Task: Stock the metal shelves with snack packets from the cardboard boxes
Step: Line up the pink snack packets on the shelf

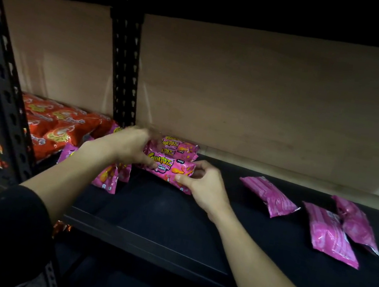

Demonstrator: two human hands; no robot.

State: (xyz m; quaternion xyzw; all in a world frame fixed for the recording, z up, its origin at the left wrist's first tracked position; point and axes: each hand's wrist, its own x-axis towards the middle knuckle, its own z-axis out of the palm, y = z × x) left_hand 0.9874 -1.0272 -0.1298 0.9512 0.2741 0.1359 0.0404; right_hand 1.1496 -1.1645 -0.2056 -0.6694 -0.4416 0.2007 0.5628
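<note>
Toward the back-left corner of the black metal shelf [171,218], just right of the perforated upright post [123,69], a pink Corntoz packet [171,170] lies lengthwise, held between both hands. The left hand [130,146] has its grip closed on the packet's left end, somewhat blurred, and the right hand [202,183] pinches the right end between thumb and fingertips. Holding both ends this way likely lets the person square the packet up, label forward, against the stacked Corntoz packets [179,147] behind it near the brown back panel [242,89]. More pink packets [106,178] stand beneath the left forearm, so the row seems to be building outward from the post. Three loose pink packets [268,195] lie scattered face-down toward the shelf's right side, probably awaiting the same tidying. Orange packets [47,129] fill the neighbouring bay to the left. No cardboard box is in view.
</note>
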